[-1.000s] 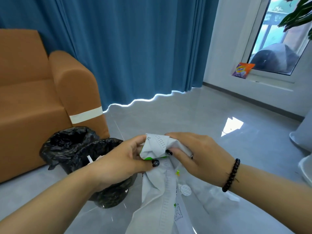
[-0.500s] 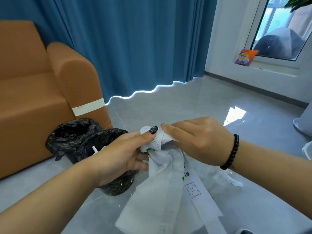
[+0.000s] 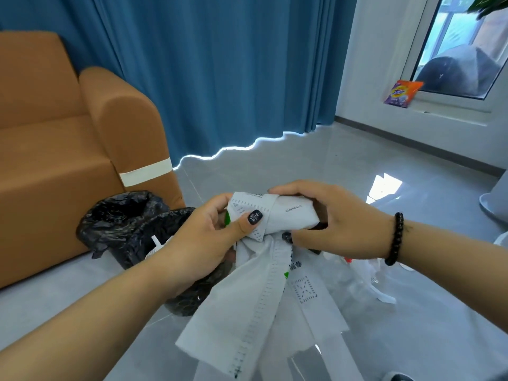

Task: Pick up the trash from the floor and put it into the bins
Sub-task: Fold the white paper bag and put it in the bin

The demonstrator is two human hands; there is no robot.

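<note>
An orange fabric sofa [image 3: 55,149] stands beside two black-bagged bins [image 3: 123,224] on the grey tiled floor [image 3: 302,166]. Above it, the left hand [image 3: 209,237] and right hand [image 3: 335,224] both clamp a crumpled white printed plastic wrapper [image 3: 264,292].

The shiny grey floor [image 3: 316,166] holds two bins with black bags [image 3: 129,226] — they stand left of the fingers [image 3: 247,221], against the orange sofa [image 3: 68,149]. Clear plastic scraps [image 3: 368,276] lie under the right fingers.
</note>
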